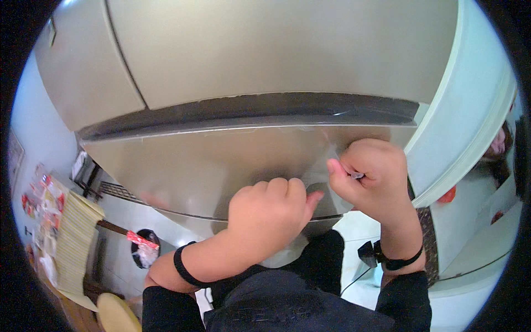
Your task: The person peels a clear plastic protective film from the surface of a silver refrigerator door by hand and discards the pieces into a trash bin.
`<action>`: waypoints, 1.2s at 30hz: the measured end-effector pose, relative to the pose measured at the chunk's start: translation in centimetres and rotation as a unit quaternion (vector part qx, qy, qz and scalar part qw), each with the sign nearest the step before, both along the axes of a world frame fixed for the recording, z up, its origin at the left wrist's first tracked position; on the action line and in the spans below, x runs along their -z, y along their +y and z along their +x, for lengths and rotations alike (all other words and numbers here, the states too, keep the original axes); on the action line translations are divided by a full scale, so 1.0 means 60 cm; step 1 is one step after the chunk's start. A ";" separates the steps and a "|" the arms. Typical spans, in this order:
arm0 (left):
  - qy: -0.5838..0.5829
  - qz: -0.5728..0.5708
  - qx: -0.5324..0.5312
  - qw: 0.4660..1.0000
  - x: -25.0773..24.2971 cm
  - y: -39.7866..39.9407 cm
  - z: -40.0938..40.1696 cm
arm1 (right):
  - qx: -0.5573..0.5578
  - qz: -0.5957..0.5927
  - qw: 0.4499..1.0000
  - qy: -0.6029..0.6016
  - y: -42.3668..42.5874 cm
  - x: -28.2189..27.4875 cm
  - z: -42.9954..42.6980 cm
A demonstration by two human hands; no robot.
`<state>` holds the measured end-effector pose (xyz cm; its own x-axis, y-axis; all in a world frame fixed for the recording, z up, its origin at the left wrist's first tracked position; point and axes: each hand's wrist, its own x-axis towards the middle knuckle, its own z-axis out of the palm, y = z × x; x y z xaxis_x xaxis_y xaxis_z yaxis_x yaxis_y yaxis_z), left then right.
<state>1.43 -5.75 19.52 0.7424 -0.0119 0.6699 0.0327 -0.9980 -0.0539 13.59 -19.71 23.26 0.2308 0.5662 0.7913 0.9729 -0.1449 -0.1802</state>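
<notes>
In front of me stands a beige metallic refrigerator, its lower front panel (186, 166) under a long dark handle recess (257, 108). My right hand (369, 178) is curled into a fist at the panel's right part, gripping crumpled clear plastic film (356, 175). Some of the film shows beside the thumb and seems to run towards the panel. To its left, my left hand (271, 203) is held with fingers curled and thumb out, close to the panel's lower middle. Whether film lies in its fingers is hidden. The two hands are apart. Black bands circle both forearms.
A pale door frame (456, 112) rises right of the refrigerator. On the left, a table with a striped yellow cloth (74, 245) holds plastic-wrapped things. Beside it are a black bin (155, 238) with plastic in it and a round yellow seat (116, 313). A cable (356, 281) hangs near my right arm.
</notes>
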 end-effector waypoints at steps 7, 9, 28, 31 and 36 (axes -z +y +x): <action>-0.075 -0.023 -0.059 0.995 0.033 -0.018 0.038 | -0.056 -0.058 0.997 -0.018 -0.011 -0.003 0.013; -0.068 0.036 0.007 0.997 0.041 -0.007 0.045 | -0.034 -0.037 0.999 -0.009 -0.015 0.003 0.012; -0.058 -0.093 0.286 0.952 0.045 -0.009 0.078 | 0.036 -0.141 0.985 0.091 -0.011 0.018 0.010; -0.117 0.006 0.275 0.954 0.075 -0.013 0.091 | 0.011 -0.142 0.987 0.070 -0.014 0.016 0.013; -0.142 -0.016 0.308 0.941 0.079 -0.025 0.111 | -0.007 -0.138 0.990 0.023 -0.021 0.008 0.019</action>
